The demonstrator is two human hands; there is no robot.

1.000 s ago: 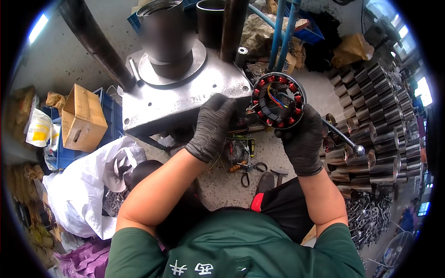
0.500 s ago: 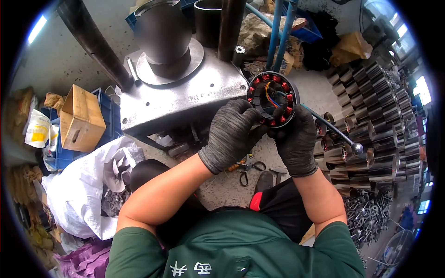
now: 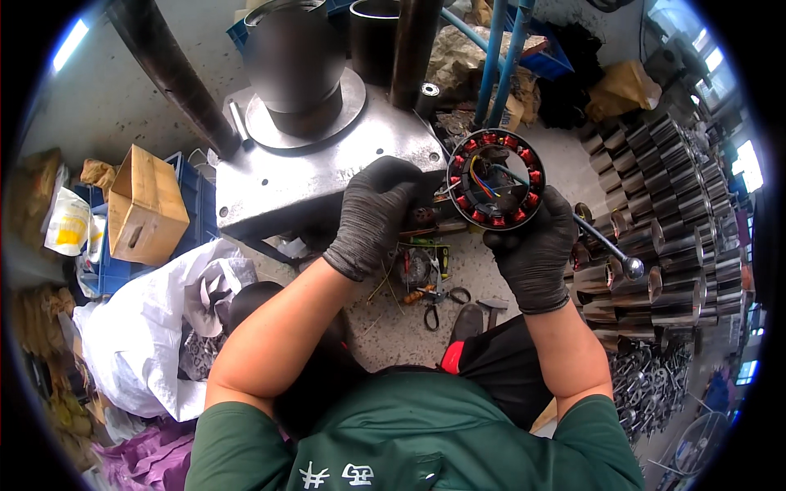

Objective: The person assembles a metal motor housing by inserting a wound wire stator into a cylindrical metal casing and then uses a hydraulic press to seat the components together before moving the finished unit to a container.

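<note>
Wound motor stator [image 3: 498,219]: right of centre, upper half of frame, gripped at its lower rim by the gloved right hand [image 3: 536,250]. Gloved left hand [image 3: 375,209]: fingers curled near steel machine table [image 3: 315,176]; any grip cannot be determined.

Place: a workshop or small factory.
Machine: scuffed steel plate [image 3: 319,182] with thick dark columns [image 3: 168,78], just beyond the left hand [image 3: 377,209].
Piece: ring of red coils [image 3: 535,177], held in the right hand [image 3: 536,254].
Metal stock: rows of shiny cylinders [image 3: 675,233] right of the right hand; a heap of small metal parts [image 3: 651,380] nearer the body than that hand.
Floor [image 3: 397,335]: speckled, with a hammer [image 3: 493,303] below the right hand.
Storage: cardboard box [image 3: 155,217], blue crate [image 3: 194,209] and white sack [image 3: 135,352], left of the left hand.
</note>
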